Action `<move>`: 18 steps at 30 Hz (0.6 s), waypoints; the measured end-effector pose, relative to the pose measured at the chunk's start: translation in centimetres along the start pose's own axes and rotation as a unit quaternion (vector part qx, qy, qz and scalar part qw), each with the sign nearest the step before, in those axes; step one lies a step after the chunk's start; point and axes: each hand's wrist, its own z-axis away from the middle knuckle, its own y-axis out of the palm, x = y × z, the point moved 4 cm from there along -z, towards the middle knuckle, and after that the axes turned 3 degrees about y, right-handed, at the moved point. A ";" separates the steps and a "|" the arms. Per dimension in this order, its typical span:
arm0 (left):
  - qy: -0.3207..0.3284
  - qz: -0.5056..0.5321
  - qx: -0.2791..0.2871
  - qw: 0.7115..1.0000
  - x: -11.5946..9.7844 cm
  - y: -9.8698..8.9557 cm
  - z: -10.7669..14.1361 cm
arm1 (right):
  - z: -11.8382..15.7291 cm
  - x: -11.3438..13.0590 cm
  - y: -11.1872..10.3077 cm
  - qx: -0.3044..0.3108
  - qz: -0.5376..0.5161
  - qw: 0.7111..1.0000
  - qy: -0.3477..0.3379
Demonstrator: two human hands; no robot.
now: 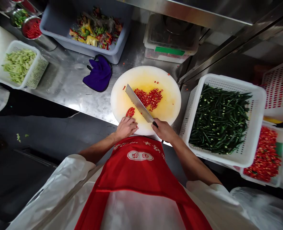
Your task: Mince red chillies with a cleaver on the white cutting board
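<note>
A round white cutting board [169, 111] with a yellow-stained middle lies on the steel counter. My right hand [164, 129] is closed on the black handle of a knife, whose wide blade [138, 103] points to the upper left over the board. Chopped red chili [152, 98] is heaped just right of the blade. My left hand [127, 127] rests at the board's near left edge, fingers bent over the lower end of a small bunch of long red chilies [130, 111]. The blade and the bunch are apart.
Behind the board are a grey bin [79, 48] of scraps, a purple cloth [99, 75] and a lidded box [170, 41]. A white basket [258, 95] of green chilies stands right, beside a tub of red pieces [263, 153]. A basket of green pieces [20, 65] is far left.
</note>
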 end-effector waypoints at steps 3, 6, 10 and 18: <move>0.031 0.009 0.014 0.999 0.0 -0.1 0.8 | 0.0 0.1 0.0 0.000 0.002 1.000 0.002; 0.050 0.009 0.004 0.999 0.5 -0.2 1.5 | 0.0 0.0 0.1 -0.003 0.005 1.000 0.006; 0.068 0.007 -0.026 0.997 1.2 0.0 0.7 | 0.1 -0.1 0.3 -0.007 0.004 1.000 0.005; 0.031 -0.002 -0.043 0.999 -0.4 0.8 -1.4 | 0.2 0.1 0.3 -0.017 0.001 1.000 -0.002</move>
